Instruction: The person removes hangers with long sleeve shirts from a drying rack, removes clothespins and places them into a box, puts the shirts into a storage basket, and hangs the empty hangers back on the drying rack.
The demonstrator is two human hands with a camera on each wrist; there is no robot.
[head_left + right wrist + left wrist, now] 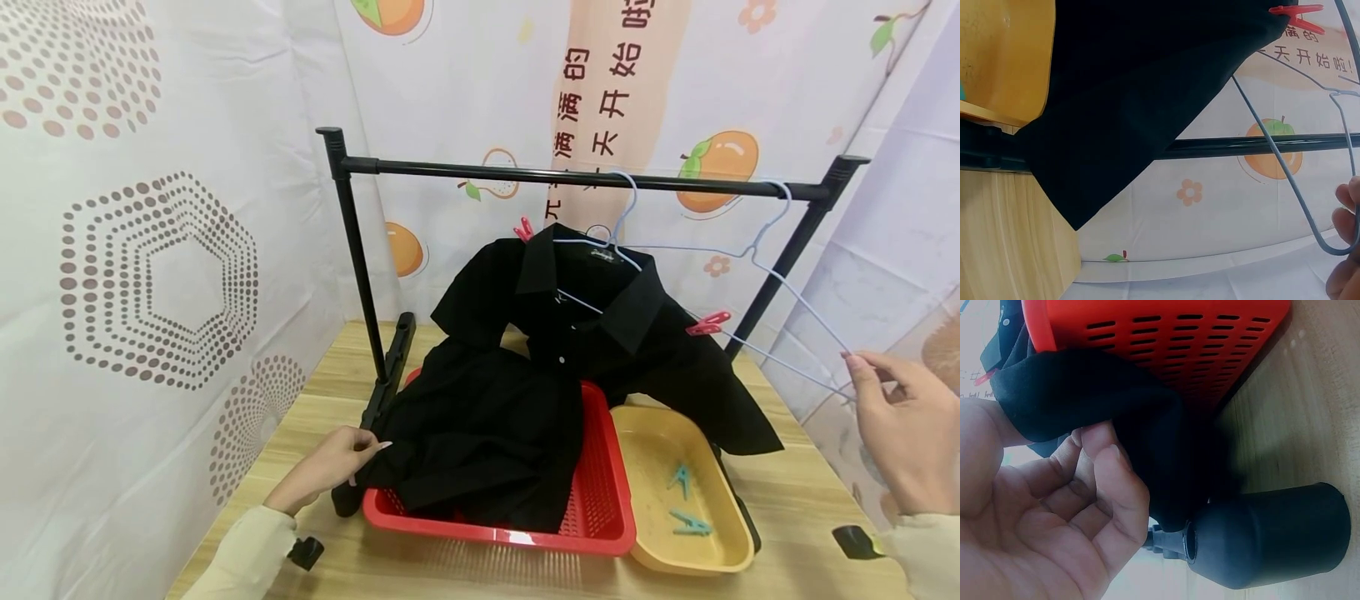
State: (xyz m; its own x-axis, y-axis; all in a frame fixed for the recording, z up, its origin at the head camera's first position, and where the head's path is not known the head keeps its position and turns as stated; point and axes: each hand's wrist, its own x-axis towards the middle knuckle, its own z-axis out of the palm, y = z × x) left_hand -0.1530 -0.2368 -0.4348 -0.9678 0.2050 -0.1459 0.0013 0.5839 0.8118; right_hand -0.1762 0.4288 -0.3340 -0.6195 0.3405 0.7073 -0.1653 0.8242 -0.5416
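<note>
At the basket's left edge my left hand (337, 462) pinches the rim of a black garment (487, 442) heaped in a red basket (558, 540); the left wrist view shows the cloth (1141, 400) between thumb and fingers. Out to the right, my right hand (903, 417) pinches the outer corner of a light blue wire hanger (801, 296), hooked on the black rail (480, 172). On another blue hanger (628, 208) hangs a black short-sleeved collared shirt (495, 283), with a pink clothespin (524, 229) on one shoulder and a second pink clothespin (708, 323) on the other.
A yellow tray (645, 517) right of the basket holds two teal clothespins (690, 523). The rack's black post (360, 267) and foot stand at left, beside the basket. Printed curtains (465, 83) close off the back and sides. Wooden table surface (810, 508) shows at right.
</note>
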